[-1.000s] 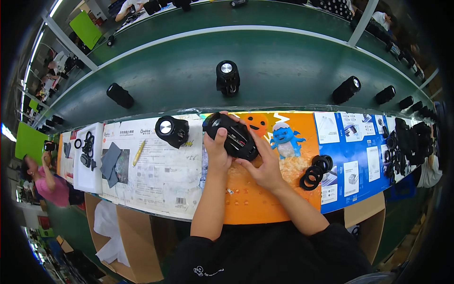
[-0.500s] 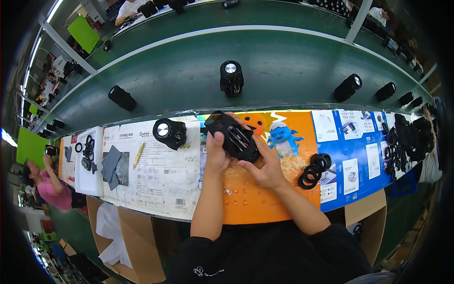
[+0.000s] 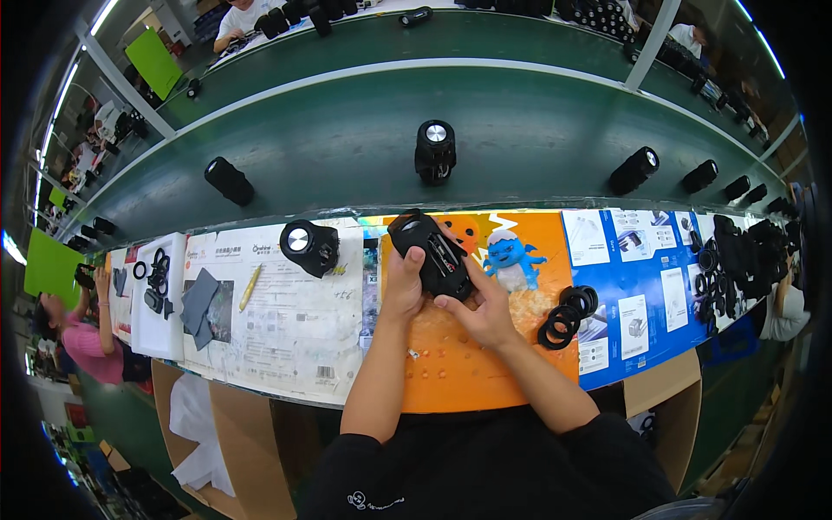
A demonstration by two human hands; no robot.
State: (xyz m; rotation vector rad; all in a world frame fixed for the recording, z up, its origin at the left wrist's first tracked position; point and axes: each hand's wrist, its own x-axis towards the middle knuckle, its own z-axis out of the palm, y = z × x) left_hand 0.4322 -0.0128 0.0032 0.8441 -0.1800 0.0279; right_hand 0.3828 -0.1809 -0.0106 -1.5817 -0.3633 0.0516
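The counter [image 3: 277, 355] crossed mid-frame; a black device [image 3: 431, 253] at frame centre, slotted side showing, was apparently unfinished, not yet set down; the left hand [image 3: 403, 288] and right hand [image 3: 485, 310] gripped it; a second device [image 3: 312, 249], whether done unclear, stood left of centre; black rings [image 3: 555, 322] lay untouched right of centre.

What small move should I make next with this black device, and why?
Perhaps let your left hand support the black device alone and free your right hand: both hands hold it now, and the loose black rings lie to the right of it, so the right seems better placed to fetch one.
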